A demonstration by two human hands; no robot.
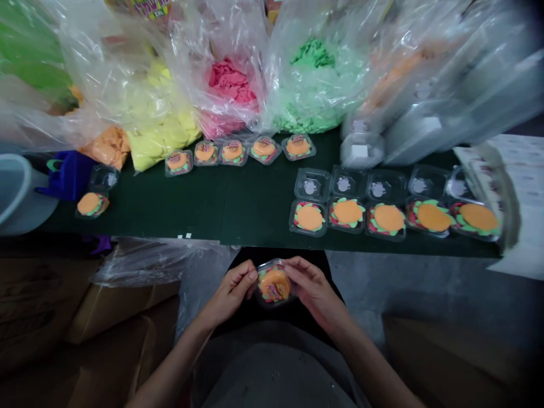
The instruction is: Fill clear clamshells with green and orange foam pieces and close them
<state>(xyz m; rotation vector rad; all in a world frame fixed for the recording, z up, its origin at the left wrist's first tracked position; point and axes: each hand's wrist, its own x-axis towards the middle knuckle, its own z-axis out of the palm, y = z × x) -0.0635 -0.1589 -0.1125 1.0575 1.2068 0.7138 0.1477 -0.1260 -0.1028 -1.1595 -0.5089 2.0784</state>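
Clear plastic box [274,283] with an orange burger toy is gripped between left hand [229,292] and right hand [312,289], below the counter [238,198].

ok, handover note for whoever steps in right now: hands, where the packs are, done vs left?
Left hand and right hand together grip one clear clamshell pack with an orange burger-shaped piece inside, held above the lap.
Done: five closed packs in a row by the bags, one more at far left.
Left: five filled packs with lids open at right on the green table.
Supply bags: yellow, pink, green.
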